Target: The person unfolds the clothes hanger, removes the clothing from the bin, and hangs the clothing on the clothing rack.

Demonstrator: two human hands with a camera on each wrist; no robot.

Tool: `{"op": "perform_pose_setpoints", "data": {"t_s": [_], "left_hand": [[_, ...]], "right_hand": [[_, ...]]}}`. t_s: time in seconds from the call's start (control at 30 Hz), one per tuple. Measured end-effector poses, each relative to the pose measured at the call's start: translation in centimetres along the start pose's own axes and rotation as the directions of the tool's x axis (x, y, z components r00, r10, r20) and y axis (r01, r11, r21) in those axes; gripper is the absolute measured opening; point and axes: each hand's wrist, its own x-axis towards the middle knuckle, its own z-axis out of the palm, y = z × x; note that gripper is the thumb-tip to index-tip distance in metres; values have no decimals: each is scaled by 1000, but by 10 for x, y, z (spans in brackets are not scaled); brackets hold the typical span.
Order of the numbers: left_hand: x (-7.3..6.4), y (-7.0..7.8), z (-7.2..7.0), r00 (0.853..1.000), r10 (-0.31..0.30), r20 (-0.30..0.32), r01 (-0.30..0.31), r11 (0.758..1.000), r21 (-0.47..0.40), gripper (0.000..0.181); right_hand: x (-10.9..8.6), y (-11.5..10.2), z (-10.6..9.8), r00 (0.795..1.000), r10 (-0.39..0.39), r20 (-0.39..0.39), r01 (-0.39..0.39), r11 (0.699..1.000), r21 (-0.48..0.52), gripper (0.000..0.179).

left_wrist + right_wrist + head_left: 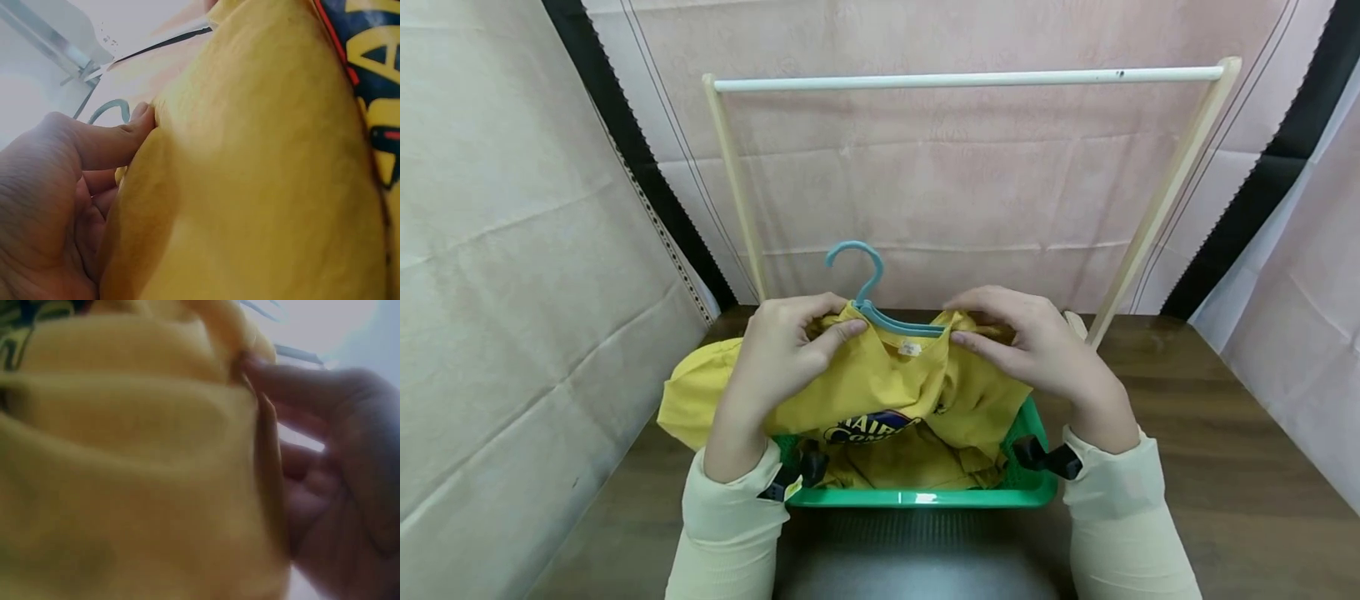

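A yellow T-shirt [842,392] with a dark printed logo hangs between both hands, its lower part gathered in a green basket [917,498]. The blue clothes hanger [895,323] sits inside the neckline, its hook upright above the collar. My left hand [793,342] pinches the shirt's shoulder beside the hook; the left wrist view shows the thumb [134,128] pressed on the cloth. With thumb and fingers, my right hand [1026,342] pinches the other shoulder near the collar. Cloth covers most of the hanger's arms.
Behind the basket stands a rack with a white horizontal bar [962,80] and pale posts [1165,200] on the brown wooden table [1187,417]. Light fabric walls [550,292] enclose the left, back and right sides. A dark grey surface [917,558] lies in front of the basket.
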Motion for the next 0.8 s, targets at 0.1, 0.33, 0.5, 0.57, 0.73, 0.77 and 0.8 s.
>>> {"op": "perform_pose_setpoints", "data": {"t_s": [0.1, 0.33, 0.5, 0.57, 0.73, 0.77, 0.8], "left_hand": [[4, -1, -3, 999, -23, -28, 23, 1000, 3, 10], [9, -2, -6, 997, -56, -55, 56, 998, 3, 10], [9, 0, -6, 998, -51, -41, 51, 999, -2, 11], [8, 0, -5, 998, -51, -43, 51, 999, -8, 10], [3, 0, -3, 998, -49, -33, 49, 999, -17, 9], [2, 0, -2, 998, -47, -29, 47, 999, -16, 9], [1, 0, -1, 999, -45, -26, 45, 999, -14, 10]], "right_hand": [[-2, 4, -10, 995, 92, 27, -91, 995, -40, 47], [-11, 14, -31, 982, 190, 27, -183, 971, -153, 23], [-12, 17, -30, 992, 121, 42, -115, 986, -120, 16], [-11, 17, -27, 995, 87, 45, -82, 992, -96, 17], [-11, 15, -20, 999, 34, 16, -32, 995, -94, 19], [-12, 15, -19, 1000, 29, 7, -28, 995, -97, 19], [-12, 15, -17, 1000, 26, -2, -26, 995, -101, 19]]}}
